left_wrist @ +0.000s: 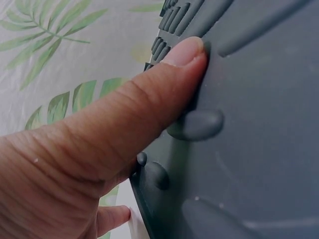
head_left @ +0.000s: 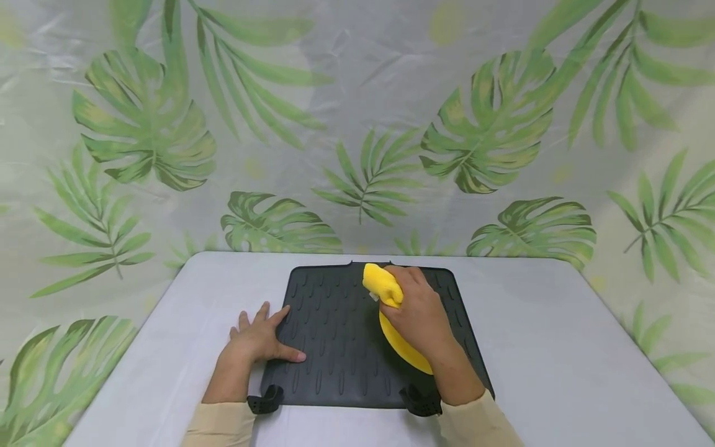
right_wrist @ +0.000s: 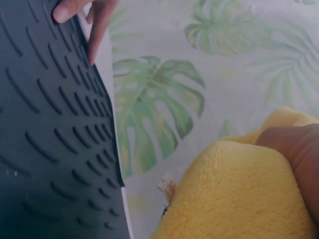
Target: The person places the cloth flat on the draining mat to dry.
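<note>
A dark grey mat (head_left: pixel 335 335) with rows of raised ridges lies flat on the white table. My left hand (head_left: pixel 257 338) is spread at its left edge, the thumb (left_wrist: pixel 164 79) resting on the mat's surface and the other fingers reaching past the edge. My right hand (head_left: pixel 419 310) grips a bunched yellow cloth (head_left: pixel 382 284) over the right half of the mat. Part of the cloth hangs below the hand. In the right wrist view the fluffy cloth (right_wrist: pixel 239 184) shows a small white tag (right_wrist: pixel 167 187). Whether it touches the mat cannot be told.
The white table (head_left: pixel 558 347) extends on both sides of the mat. Behind it hangs a pale curtain (head_left: pixel 385 81) printed with green leaves. Black wrist-camera mounts (head_left: pixel 265 400) stick out near both wrists, over the mat's front edge.
</note>
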The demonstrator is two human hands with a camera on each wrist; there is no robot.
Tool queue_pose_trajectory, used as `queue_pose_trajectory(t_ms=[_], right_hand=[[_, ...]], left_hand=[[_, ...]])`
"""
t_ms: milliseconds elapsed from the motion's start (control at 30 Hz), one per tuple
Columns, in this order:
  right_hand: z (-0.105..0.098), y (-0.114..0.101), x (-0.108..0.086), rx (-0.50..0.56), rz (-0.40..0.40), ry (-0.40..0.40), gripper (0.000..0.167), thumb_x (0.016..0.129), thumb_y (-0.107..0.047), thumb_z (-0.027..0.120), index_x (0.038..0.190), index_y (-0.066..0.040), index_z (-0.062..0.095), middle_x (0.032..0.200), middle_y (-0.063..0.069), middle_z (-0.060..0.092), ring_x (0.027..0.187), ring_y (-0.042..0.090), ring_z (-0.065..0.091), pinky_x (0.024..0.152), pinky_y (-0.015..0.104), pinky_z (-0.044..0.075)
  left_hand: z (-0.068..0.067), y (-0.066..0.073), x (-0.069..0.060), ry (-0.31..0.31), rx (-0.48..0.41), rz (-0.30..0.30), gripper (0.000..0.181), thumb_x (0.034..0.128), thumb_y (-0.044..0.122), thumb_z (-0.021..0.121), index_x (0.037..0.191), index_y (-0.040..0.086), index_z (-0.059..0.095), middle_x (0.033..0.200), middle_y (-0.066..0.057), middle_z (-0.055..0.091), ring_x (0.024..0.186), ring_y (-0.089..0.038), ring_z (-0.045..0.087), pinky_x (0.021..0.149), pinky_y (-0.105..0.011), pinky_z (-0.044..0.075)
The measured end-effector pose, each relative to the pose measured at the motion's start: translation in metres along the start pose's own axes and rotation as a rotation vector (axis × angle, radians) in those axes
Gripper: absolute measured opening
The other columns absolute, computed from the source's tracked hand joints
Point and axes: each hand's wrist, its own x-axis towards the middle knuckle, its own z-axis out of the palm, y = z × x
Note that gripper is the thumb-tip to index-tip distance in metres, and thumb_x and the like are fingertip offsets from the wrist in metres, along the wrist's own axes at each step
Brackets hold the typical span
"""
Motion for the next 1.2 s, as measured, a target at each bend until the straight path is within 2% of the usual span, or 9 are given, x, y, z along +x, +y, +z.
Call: queue_pose_trajectory(t_ms=[567, 900, 1200], right_hand=[[0.019, -0.016, 0.004, -0.006, -0.001, -0.072, 0.057, 0.083, -0.017, 0.085, 0.134, -0.021, 0.06, 0.121, 0.007, 0.062, 0.083, 0.022, 0.058, 0.072, 0.039, 0.054], [0.035, -0.005, 0.003, -0.037, -0.007, -0.088, 0.057, 0.083, -0.016, 0.084, 0.134, -0.019, 0.06, 0.119, 0.008, 0.063, 0.082, 0.021, 0.059, 0.07, 0.038, 0.054], [0.034, 0.001, 0.005, -0.037, 0.002, -0.068, 0.059, 0.082, -0.017, 0.085, 0.135, -0.02, 0.059, 0.117, 0.008, 0.063, 0.084, 0.023, 0.06, 0.072, 0.04, 0.056]], left_hand=[[0.003, 0.0, 0.001, 0.003, -0.021, -0.012, 0.125, 0.0587, 0.063, 0.093, 0.161, 0.02, 0.034, 0.169, -0.028, 0.012, 0.148, -0.068, -0.001, 0.115, -0.082, 0.009], [0.002, 0.0, 0.001, 0.013, -0.015, -0.004, 0.124, 0.0587, 0.062, 0.093, 0.16, 0.02, 0.036, 0.168, -0.028, 0.014, 0.148, -0.068, 0.001, 0.115, -0.082, 0.01], [0.001, 0.002, -0.001, 0.017, -0.028, -0.006, 0.124, 0.0582, 0.06, 0.094, 0.16, 0.02, 0.036, 0.168, -0.028, 0.014, 0.148, -0.068, 0.001, 0.115, -0.082, 0.01]])
